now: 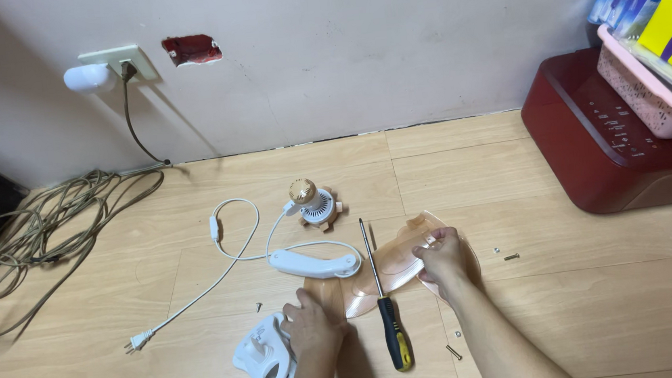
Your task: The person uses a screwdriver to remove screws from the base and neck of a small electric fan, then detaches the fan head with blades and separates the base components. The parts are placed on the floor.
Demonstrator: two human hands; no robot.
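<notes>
White moulded plastic, a curved housing (264, 364), lies nearest me on the pale wood-grain floor (606, 311). My left hand (313, 326) presses flat beside it, fingers together, on a translucent peach fan blade (395, 266). My right hand (441, 256), forearm angled in from below, pinches the blade's far lobe. A yellow-and-black screwdriver (385, 306) lies across the blade between my hands. Beyond sit a white handle piece (314, 265) with its thin cord, then the small ribbed motor (315, 202).
</notes>
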